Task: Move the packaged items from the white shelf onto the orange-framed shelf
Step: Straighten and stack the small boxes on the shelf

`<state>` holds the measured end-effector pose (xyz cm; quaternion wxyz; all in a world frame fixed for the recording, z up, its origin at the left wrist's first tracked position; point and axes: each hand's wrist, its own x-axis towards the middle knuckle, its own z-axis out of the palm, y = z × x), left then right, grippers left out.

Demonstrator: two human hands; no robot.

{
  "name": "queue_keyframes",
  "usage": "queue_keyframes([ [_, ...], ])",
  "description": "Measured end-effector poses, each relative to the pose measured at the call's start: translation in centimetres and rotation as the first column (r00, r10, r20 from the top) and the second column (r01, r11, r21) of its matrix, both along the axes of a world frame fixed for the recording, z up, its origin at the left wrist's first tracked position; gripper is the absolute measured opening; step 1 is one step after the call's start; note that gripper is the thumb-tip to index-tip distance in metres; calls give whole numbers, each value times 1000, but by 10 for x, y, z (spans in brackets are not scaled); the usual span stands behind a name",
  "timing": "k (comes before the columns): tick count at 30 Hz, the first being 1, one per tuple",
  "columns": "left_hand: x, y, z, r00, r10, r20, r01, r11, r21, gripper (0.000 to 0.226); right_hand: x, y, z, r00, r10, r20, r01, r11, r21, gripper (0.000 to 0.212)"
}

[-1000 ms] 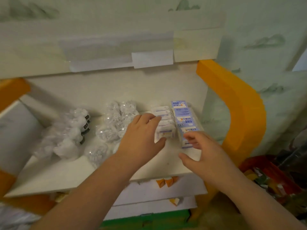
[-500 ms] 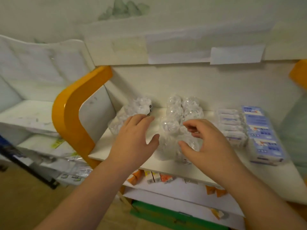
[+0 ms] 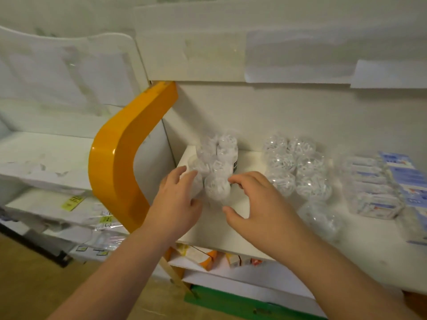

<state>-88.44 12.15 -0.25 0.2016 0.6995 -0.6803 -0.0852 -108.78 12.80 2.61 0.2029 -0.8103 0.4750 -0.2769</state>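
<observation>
Fingers [image 3: 184,179] of the left hand [image 3: 175,204] are spread and lightly bent against the left side of a clear pack of white balls [image 3: 215,167]; fingers [image 3: 240,180] of the right hand [image 3: 263,209] curl apart around its right side, thumb low at the front, though whether they actually touch the pack cannot be told. That pack sits on the orange-framed shelf [image 3: 208,229], between the two hands and just right of the orange frame post [image 3: 117,172]. Right of the right-hand fingers lies a second clear pack of balls [image 3: 298,169], with a lone clear ball pack [image 3: 321,218] nearer the shelf edge. Farther right lie wrapped white packets [image 3: 372,188] and a blue-printed pack [image 3: 406,179]. Left of the left-hand fingers, beyond the post, stands the white shelf [image 3: 44,162], with yellow tags [image 3: 71,202] on its lower tier. Below the hands, small orange and white cartons [image 3: 203,257] sit on a lower shelf
</observation>
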Motion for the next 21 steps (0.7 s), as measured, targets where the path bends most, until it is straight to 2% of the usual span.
queue_keyframes([
  [5, 19, -23, -15, 992, -99, -83, 107, 989, 100, 81, 39, -26, -10, 949, -29, -313, 56, 995, 78, 66],
  [7, 22, -28, -20, 986, -135, -99, 145, 985, 98, 82, 50, -37, -14, 924, -69, -376, 114, 989, 98, 65],
  [10, 24, -33, -25, 976, -193, -97, 200, 977, 77, 81, 58, -50, -19, 912, -123, -392, 181, 977, 116, 64],
  [21, 33, -49, -27, 943, -285, -174, 301, 950, 78, 85, 63, -56, -14, 934, -146, -327, 220, 954, 202, 69],
])
